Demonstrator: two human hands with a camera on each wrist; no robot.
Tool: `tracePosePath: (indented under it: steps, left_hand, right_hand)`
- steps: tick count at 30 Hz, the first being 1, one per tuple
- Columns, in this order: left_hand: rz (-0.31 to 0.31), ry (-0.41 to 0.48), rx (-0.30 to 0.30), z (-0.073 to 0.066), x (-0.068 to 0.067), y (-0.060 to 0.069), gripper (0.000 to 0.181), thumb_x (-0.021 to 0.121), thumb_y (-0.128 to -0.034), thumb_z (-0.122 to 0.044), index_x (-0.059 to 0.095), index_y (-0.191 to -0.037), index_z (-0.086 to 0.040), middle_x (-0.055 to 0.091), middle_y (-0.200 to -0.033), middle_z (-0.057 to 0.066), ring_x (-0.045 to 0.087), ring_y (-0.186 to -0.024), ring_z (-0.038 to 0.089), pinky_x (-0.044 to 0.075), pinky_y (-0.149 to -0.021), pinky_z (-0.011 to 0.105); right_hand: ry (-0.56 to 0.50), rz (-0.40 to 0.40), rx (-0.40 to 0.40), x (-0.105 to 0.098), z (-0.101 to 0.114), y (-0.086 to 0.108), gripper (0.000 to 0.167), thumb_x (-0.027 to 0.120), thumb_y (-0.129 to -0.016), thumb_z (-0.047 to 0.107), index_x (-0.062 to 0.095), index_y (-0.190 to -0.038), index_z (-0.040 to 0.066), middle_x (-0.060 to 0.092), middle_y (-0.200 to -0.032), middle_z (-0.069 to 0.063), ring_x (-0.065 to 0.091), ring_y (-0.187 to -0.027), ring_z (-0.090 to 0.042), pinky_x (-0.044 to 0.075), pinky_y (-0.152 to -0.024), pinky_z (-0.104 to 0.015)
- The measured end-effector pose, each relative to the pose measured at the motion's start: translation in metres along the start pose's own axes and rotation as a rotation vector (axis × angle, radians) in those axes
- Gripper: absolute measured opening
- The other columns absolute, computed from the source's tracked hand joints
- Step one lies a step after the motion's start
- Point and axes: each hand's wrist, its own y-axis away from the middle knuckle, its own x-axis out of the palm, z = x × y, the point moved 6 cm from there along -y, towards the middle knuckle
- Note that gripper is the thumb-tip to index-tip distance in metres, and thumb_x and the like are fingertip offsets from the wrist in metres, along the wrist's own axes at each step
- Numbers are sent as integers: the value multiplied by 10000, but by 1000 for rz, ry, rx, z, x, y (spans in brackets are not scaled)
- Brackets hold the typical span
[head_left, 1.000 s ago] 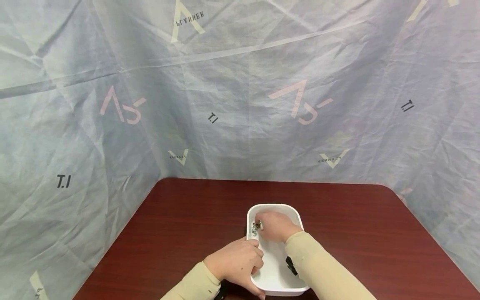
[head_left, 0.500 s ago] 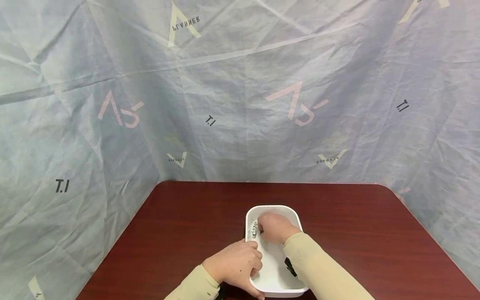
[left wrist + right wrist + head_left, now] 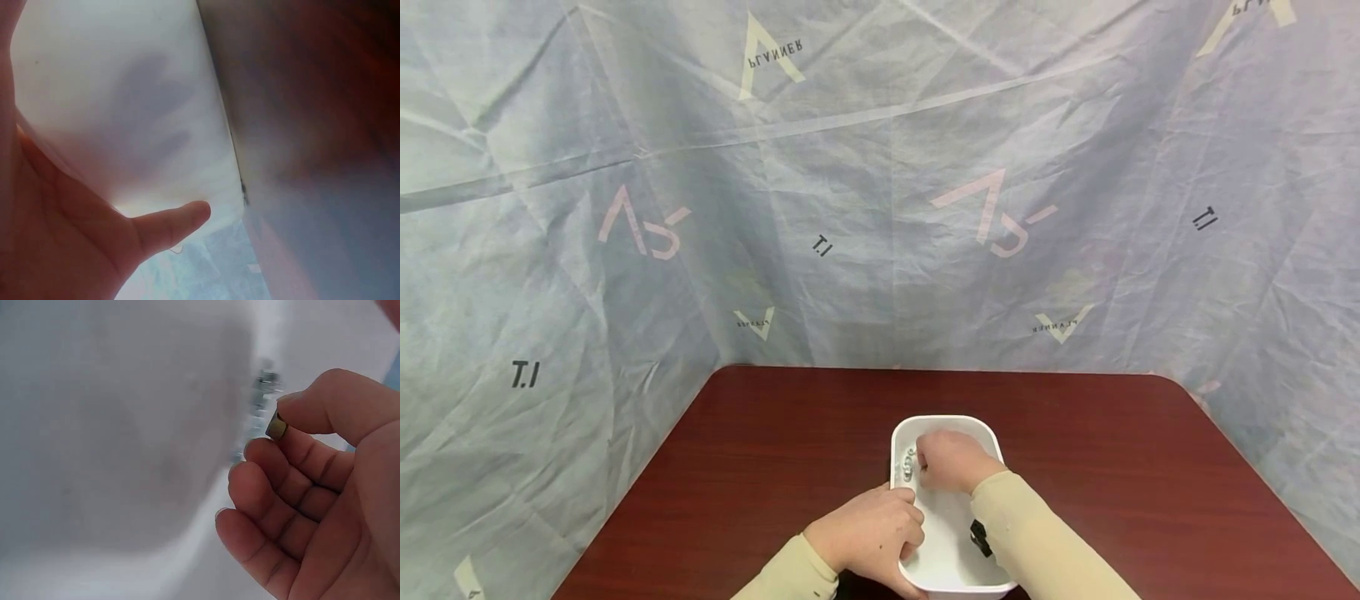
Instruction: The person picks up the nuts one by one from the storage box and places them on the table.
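Observation:
A white rectangular tub (image 3: pixel 942 542) with rounded corners stands near the table's front edge. My left hand (image 3: pixel 874 532) grips its left wall, with fingers curled over the rim; in the left wrist view the thumb (image 3: pixel 172 230) lies against the outside. Inside the tub's far half is my right hand (image 3: pixel 957 461). In the right wrist view its thumb and index finger pinch a small brass-coloured metal nut (image 3: pixel 277 428), partly covered by the fingertips. Several shiny silvery nuts (image 3: pixel 907 465) lie in a row along the tub's left wall, just left of the right fingers; they are blurred up close.
The dark red wooden table (image 3: pixel 790 442) extends behind and to both sides of the tub. Grey printed sheeting (image 3: pixel 880 208) hangs around the table's back and sides. Under my right sleeve, a black wrist device (image 3: pixel 980 537) shows inside the tub.
My right hand has shifted slightly right, away from the tub's left wall, with the brass-coloured nut between its fingers. The silvery nuts now lie apart from the fingers. The left hand keeps its hold.

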Motion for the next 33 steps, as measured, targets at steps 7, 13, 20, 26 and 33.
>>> tracePosePath:
  steps: [7,13,20,26,33]
  left_hand:
    - [9,31,-15,1,0,1,573,734,-652,-781,419,-512,-324,355,-605,-235,383,-681,15,342,-656,189]
    - [23,77,-37,2,0,1,584,753,-645,-773,413,-514,-317,336,-606,-238,349,-666,0,298,-613,172]
    - [36,103,-34,2,0,1,588,742,-680,-766,412,-516,-308,325,-597,-225,310,-639,-3,271,-602,161]
    - [42,85,-37,2,0,1,591,736,-670,-778,414,-514,-307,328,-596,-223,314,-643,2,290,-615,167]
    - [31,65,-30,1,0,1,594,733,-677,-775,406,-508,-309,335,-597,-224,313,-643,6,283,-616,165]
  right_hand:
    - [-22,-57,3,-26,-1,7,148,659,-736,105,553,-739,209,496,-634,111,435,-567,-87,400,-555,-288]
    - [-138,-82,73,-54,-7,22,141,655,-768,99,598,-815,219,524,-681,114,472,-603,-89,418,-577,-317]
    - [-217,-155,140,-87,-26,48,101,640,-838,114,629,-887,201,544,-703,90,491,-598,-100,431,-589,-334]
    - [-242,-175,220,-88,-64,68,80,651,-884,135,633,-946,181,567,-780,58,508,-657,-129,433,-628,-354]
    - [-224,-161,311,-68,-100,81,88,675,-890,164,635,-967,173,577,-799,48,526,-676,-141,442,-636,-363]
